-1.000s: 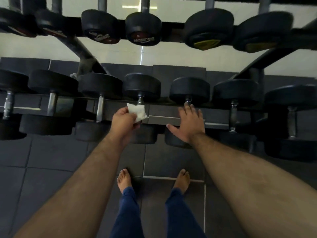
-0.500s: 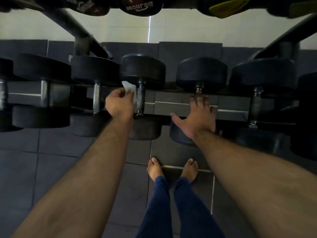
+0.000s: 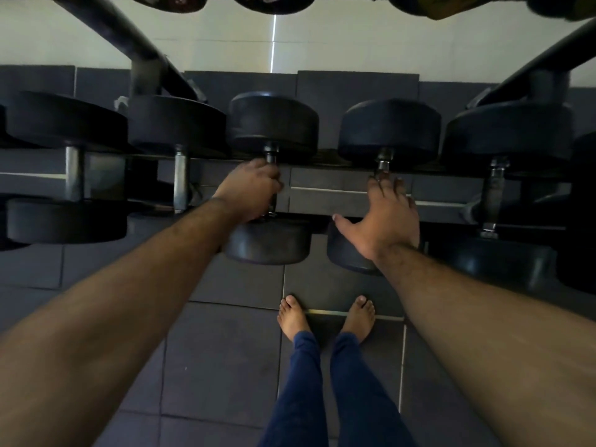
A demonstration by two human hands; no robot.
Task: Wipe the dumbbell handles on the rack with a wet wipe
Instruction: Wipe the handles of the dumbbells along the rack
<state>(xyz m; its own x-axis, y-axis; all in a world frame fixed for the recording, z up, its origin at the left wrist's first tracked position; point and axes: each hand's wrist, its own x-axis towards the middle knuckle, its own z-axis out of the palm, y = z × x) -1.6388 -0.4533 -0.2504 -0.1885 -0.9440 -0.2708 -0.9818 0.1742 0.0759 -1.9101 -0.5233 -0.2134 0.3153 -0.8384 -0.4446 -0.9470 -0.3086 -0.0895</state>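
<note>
Black rubber dumbbells line the rack (image 3: 322, 201). Our left hand (image 3: 248, 188) has moved off the white wet wipe's open display and now clenches round the handle (image 3: 271, 153) of the middle dumbbell (image 3: 274, 124); the wipe is hidden inside that grip. Our right hand (image 3: 387, 217) stays flat, fingers straight, on the next dumbbell (image 3: 390, 130) to the right. We judge wiping has begun.

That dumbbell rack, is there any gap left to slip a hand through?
Yes: between the handle the left hand grips and the one under the right hand, over the rack rail. The dumbbell heads themselves sit nearly touching.
</note>
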